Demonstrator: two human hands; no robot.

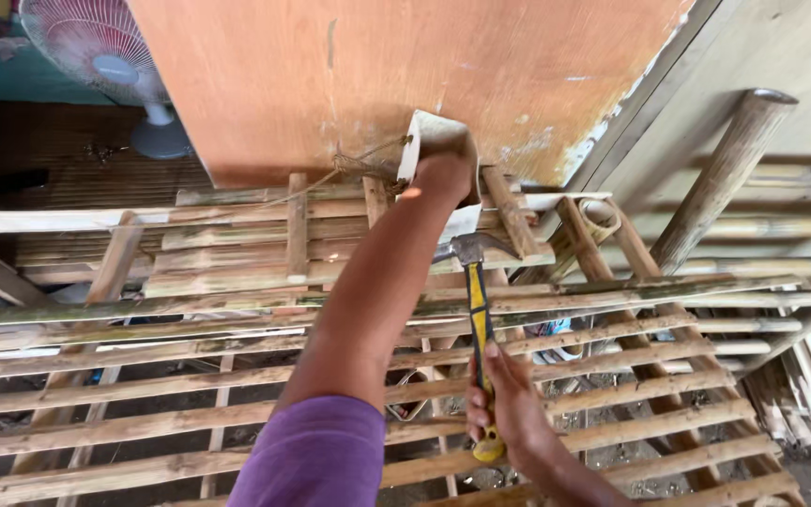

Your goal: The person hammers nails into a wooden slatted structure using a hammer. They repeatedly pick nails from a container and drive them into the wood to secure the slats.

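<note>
My left hand (pixel 443 176) reaches far forward into a small white open box (pixel 436 131) that sits against the orange board. Its fingers are hidden inside the box, so what they touch is unclear. My right hand (pixel 511 411) is closer to me and grips the lower end of a claw hammer (pixel 477 310) with a yellow and black handle. The hammer points away from me, and its steel head (pixel 466 248) lies just below the white box, over the bamboo slats. My left arm, in a purple sleeve, crosses the middle of the view.
Bamboo slat frames (pixel 190 394) fill the foreground in stacked rows. An orange plywood board (pixel 349 75) leans behind them. A thick bamboo pole (pixel 725 174) stands at the right. A pale pedestal fan (pixel 110 56) stands at the far left, and tangled twine (pixel 359 164) lies by the box.
</note>
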